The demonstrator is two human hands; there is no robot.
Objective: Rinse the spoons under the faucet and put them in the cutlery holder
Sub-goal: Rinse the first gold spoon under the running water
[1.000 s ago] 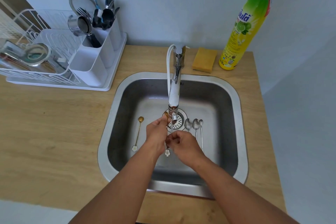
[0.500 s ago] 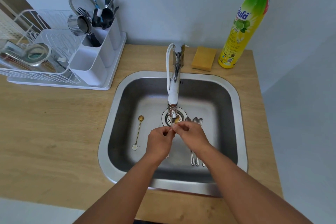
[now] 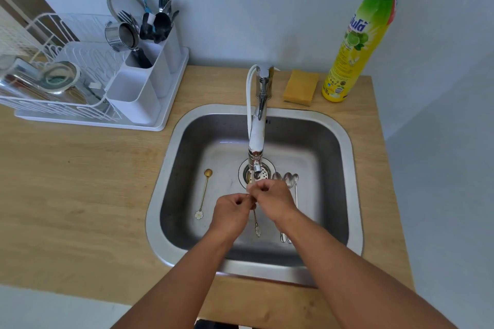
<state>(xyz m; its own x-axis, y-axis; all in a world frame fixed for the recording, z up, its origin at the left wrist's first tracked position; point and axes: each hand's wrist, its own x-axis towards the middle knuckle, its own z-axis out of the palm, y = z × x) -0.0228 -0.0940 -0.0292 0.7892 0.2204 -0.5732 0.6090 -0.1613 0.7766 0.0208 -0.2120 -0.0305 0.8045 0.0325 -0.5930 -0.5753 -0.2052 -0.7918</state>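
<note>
Filling the centre of the frame, the steel sink (image 3: 344,147) sits in a wooden counter (image 3: 80,195), with a white dish rack (image 3: 53,104) at the upper left that carries the cutlery holder (image 3: 139,93), already stocked with forks and dark utensils. A yellow-green detergent bottle (image 3: 355,45) stands at the upper right, a yellow sponge (image 3: 300,87) just beside it. The faucet (image 3: 258,125) reaches from the back rim down over the drain. Both hands meet just below its spout: the left hand (image 3: 232,211) and right hand (image 3: 272,197) are curled, fingers pinched together on a thin gold spoon (image 3: 256,222). Its long axis runs nearly top to bottom in the frame, the flower-tipped handle end pointing toward the lower edge and hanging free below the hands; the bowel end is hidden by the fingers, probably right under the spout. A second gold spoon with flower tip (image 3: 204,195) lies on the basin floor left of the hands, bowl toward the top. Three silver spoons (image 3: 288,184) lie side by side right of the drain, bowls up-frame, partly under the right wrist.
</note>
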